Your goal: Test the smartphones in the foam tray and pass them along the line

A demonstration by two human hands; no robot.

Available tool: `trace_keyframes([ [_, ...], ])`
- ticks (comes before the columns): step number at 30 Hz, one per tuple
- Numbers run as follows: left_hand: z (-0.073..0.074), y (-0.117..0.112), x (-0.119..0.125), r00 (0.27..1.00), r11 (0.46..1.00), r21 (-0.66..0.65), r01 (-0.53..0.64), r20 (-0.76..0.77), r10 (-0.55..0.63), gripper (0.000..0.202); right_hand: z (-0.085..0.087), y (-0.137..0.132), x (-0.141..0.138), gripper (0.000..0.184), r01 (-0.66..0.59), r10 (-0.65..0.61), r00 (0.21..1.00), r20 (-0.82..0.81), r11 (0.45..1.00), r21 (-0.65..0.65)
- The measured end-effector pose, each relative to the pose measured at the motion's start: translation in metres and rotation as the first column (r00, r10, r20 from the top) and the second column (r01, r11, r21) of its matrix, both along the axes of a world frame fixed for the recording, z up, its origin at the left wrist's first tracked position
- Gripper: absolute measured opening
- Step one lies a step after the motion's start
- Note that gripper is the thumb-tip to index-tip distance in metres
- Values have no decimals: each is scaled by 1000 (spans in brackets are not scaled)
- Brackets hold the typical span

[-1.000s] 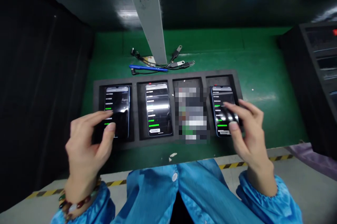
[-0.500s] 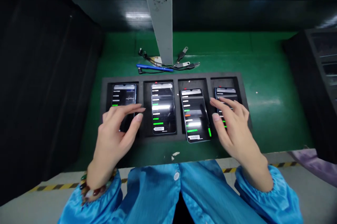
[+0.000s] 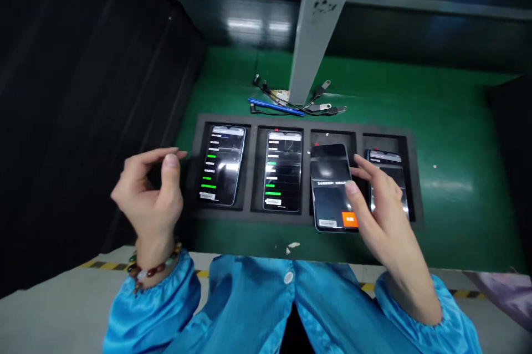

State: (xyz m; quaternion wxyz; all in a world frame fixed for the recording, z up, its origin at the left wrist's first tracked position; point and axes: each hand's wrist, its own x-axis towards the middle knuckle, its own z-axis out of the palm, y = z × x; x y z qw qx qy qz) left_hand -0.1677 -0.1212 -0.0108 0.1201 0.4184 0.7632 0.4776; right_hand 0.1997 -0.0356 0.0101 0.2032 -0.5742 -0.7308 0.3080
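Several smartphones lie in the compartments of a black foam tray. My left hand (image 3: 149,188) is in the air left of the tray, fingers bent and thumb raised near them, holding nothing. Nearest to it is the leftmost phone (image 3: 222,165), showing a list with green lines. A similar list lights the phone beside it (image 3: 282,171). My right hand (image 3: 380,204) hovers with fingers apart, its thumb at the right edge of a tilted phone (image 3: 332,199). That phone overhangs its compartment's front edge and shows an orange button. Under my right fingers, the rightmost phone (image 3: 386,160) is partly hidden.
The foam tray (image 3: 253,177) rests on a green table (image 3: 465,177). Behind it, black cables (image 3: 334,110) and a blue pen (image 3: 276,107) lie by a grey post (image 3: 320,27). A dark curtain (image 3: 103,93) hangs on the left.
My left hand has moved left, off the leftmost phone. The tilted phone's screen has switched from a list to a dark page with an orange button. The view has shifted left.
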Motion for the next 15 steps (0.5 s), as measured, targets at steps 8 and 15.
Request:
trace_keyframes([
  [8,-22,10,-10,998,991,121,-51,-19,54,28,-16,-8,-8,55,24,-238,821,-518,923,-385],
  [15,-32,16,-13,998,977,201,-68,5,68,23,6,5,-14,50,-37,-614,466,-637,706,-707],
])
